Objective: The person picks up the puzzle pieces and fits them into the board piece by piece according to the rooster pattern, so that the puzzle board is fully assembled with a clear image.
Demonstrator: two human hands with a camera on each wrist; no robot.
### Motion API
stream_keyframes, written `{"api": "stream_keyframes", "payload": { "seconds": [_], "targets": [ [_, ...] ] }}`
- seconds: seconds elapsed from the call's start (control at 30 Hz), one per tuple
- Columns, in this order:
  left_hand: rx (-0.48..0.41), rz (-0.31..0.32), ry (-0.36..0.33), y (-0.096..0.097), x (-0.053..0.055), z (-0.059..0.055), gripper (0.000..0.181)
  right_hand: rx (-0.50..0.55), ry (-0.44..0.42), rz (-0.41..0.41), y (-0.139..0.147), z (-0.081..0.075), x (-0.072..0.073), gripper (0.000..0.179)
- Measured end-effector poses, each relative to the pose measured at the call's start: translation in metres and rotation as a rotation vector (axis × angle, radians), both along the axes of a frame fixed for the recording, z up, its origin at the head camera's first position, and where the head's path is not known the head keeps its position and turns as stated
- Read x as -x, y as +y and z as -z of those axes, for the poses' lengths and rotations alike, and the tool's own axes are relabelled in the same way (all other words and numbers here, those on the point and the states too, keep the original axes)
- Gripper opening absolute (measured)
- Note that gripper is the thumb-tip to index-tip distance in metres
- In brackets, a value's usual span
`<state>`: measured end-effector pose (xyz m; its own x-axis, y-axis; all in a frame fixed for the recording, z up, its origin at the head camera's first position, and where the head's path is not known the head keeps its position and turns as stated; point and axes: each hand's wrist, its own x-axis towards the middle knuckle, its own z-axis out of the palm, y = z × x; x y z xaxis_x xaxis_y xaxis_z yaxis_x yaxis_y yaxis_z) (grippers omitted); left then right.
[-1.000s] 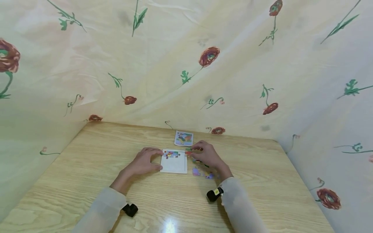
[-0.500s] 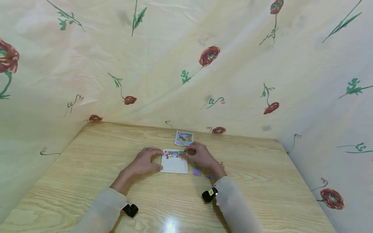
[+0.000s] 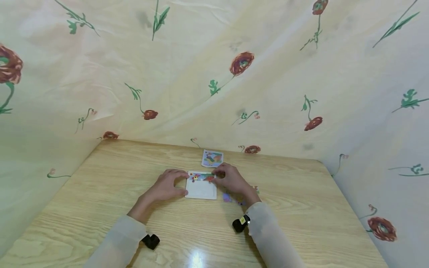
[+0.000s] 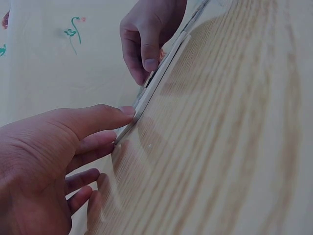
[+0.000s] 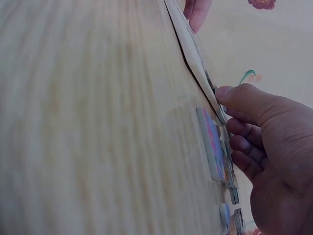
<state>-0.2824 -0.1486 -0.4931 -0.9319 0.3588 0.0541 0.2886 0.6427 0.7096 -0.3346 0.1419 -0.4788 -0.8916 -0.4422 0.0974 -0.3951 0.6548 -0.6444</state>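
Facing a flowered cloth [image 3: 187,74] hung along the far edge and both sides of a wood-grain table [image 3: 151,160]. Reaching in with two pale sleeves [image 3: 276,238]. Holding the left side of a white tray [image 3: 200,190] with the left hand [image 3: 165,185], in a wide, curved grip, thumb at the near left corner, fingertips at the far left one. Pinching a green-and-red piece [image 3: 209,178] with the right hand [image 3: 229,178], in a nearly closed grip at the tray's far right corner; can't tell how firmly. Resting the tray on the table, toward the far edge, with a picture card [image 3: 212,159] just beyond. Wearing a black camera [image 3: 240,224] on each wrist. Showing a row of puzzle pieces [image 3: 198,177] along the tray's far edge, starting from the left corner. Leaving a purple piece [image 3: 227,197] just off the tray's right edge, near other loose pieces [image 3: 256,189] partly hidden by the right wrist.
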Motion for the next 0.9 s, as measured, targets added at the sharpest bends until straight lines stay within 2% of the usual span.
{"api": "stream_keyframes", "payload": {
  "seconds": [0.23,0.4,0.63,0.9],
  "targets": [
    [-0.005,0.0,0.005,0.0005,-0.001,-0.0001,0.053,0.004,-0.009,0.012,-0.0012,0.0,-0.0011,0.023],
    [-0.007,-0.004,0.006,-0.0002,-0.0023,-0.0029,0.053,0.022,0.018,-0.01,-0.0041,-0.0032,-0.0021,0.023],
    [-0.008,-0.002,0.003,0.0,-0.0028,-0.0034,0.053,0.036,-0.005,-0.051,-0.0067,0.0,0.0001,0.017],
    [0.001,-0.008,0.004,0.0002,-0.0011,-0.0023,0.053,0.016,0.003,-0.047,-0.0086,0.0011,0.0002,0.013]
  ]
}}
